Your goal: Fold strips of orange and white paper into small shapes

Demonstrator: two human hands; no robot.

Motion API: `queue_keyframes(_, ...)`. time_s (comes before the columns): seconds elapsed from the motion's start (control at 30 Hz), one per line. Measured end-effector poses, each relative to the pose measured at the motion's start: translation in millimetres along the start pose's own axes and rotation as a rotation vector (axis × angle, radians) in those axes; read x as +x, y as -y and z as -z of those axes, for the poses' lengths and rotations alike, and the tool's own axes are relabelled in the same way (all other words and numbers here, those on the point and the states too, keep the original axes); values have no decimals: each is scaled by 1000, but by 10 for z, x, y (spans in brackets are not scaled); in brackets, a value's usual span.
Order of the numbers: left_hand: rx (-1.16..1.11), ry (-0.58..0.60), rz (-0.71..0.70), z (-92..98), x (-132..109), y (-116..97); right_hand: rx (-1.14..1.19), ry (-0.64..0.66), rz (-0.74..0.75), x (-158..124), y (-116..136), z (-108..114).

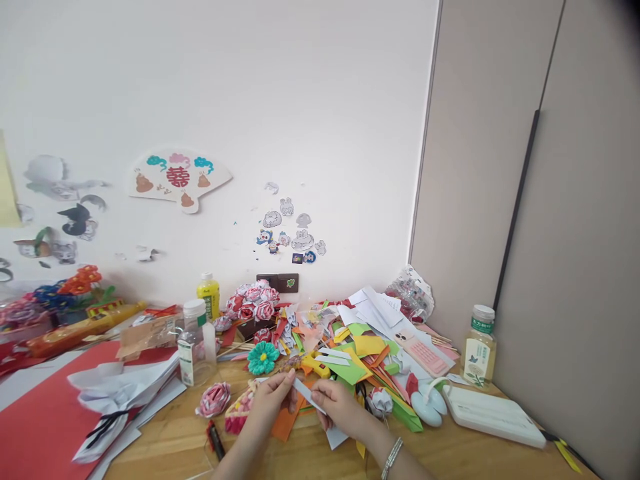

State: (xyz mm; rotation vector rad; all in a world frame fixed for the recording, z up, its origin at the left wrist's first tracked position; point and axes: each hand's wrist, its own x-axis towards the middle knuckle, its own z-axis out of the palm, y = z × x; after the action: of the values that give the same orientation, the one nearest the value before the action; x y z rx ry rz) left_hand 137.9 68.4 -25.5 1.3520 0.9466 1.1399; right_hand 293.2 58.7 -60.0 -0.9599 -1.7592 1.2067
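Between my two hands, above the table's front part, is a narrow strip of white paper (306, 395). My left hand (274, 398) is closed on its left end, thumb raised at the top. Fingers of my right hand (336, 404) pinch the other end; a bracelet circles that wrist. Beneath the hands lie orange paper (286, 427) and other coloured pieces. A woven pink-and-yellow basket (237, 417) sits just left of my left hand, partly hidden by it. Right of my right hand is a crumpled white paper ball (381, 402).
Paper scraps (357, 357) pile up behind my hands, with a yellow glue gun (316, 365) among them. Bottles (193, 343) stand left; another bottle (479, 347) stands right near a white power bank (493, 415). A marker (215, 440) and a paper rose (214, 399) lie front left.
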Motion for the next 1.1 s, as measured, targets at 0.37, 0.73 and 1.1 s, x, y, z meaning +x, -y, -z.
queue_keyframes(0.37,80,-111,-10,48,39,45,32,61,-45,-16,21,-12)
queue_keyframes(0.73,22,-127,-11,47,47,46,-42,8,-1,-19,50,-30)
queue_keyframes(1.1,93,5,-2,-48,5,104,22,32,29,-28,0,-57)
